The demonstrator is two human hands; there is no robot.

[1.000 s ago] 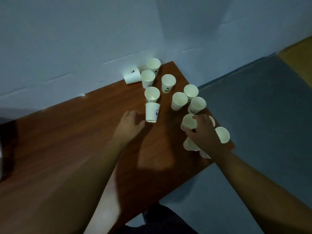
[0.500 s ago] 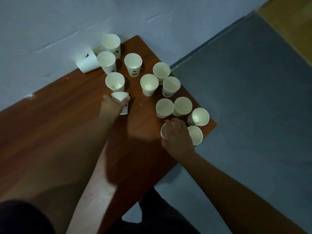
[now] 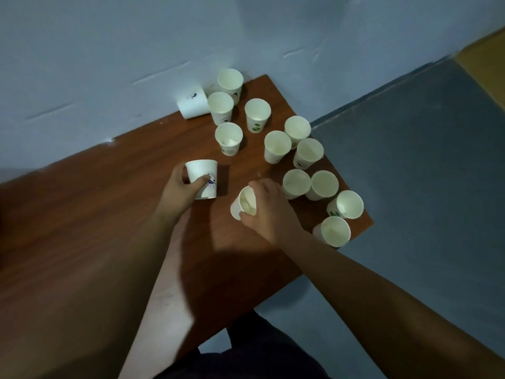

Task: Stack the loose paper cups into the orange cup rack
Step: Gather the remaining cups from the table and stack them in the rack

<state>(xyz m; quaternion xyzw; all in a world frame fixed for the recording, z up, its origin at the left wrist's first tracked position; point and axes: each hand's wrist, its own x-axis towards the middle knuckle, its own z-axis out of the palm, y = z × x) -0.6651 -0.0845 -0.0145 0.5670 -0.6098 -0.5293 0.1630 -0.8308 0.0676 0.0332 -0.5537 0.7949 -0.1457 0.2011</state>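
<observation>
My left hand [image 3: 179, 191] grips a white paper cup with a blue logo [image 3: 203, 179], mouth towards the far side, near the middle of the brown table [image 3: 82, 228]. My right hand [image 3: 269, 212] holds a tilted paper cup [image 3: 244, 205] just right of it, mouth facing me. Several more white cups stand upright on the right part of the table, among them one near the front corner [image 3: 334, 231] and one at the back corner [image 3: 230, 82]. One cup [image 3: 192, 103] lies on its side against the wall. No orange cup rack is in view.
A pale blue wall [image 3: 109, 50] runs along the table's far edge. Grey floor [image 3: 423, 173] lies beyond the table's right edge, with a yellow strip [image 3: 489, 61] at the top right. My dark-clothed lap [image 3: 246, 351] shows below the table's front edge.
My right hand has picked a cup from the front-right group and carried it left, tilted. My left hand has closed on the logo cup and drawn it nearer.
</observation>
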